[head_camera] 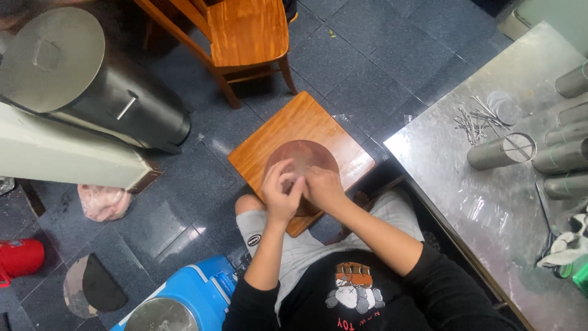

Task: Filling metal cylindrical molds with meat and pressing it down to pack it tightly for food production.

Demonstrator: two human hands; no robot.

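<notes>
The person sat over a small square wooden stool (288, 132) with an orange-brown varnished top, and everything here is placed from that stool. On its near half lay a round dark reddish-brown board (306, 156), flat, its far part bare and faintly dusted.

Both hands met at the board's near edge. The left hand (280, 195) had its fingers curled inward and bunched together, and the right hand (323, 187) pressed against it from the other side, fingertips turned in toward the same spot — pinching something small between them. What that piece was could not be told; the fingers covered it entirely.

As a judgement, the work looked mid-way: a piece was being shaped in the fingers and nothing finished lay on the board.

To the right of the stool stood a shiny sheet-metal table (484, 202) carrying several grey metal cylinders (501, 151) on their sides and a scatter of thin metal pins (470, 122). Beyond the stool stood a wooden chair (245, 34) — and to the stool's left, a large steel drum (79, 79).
</notes>
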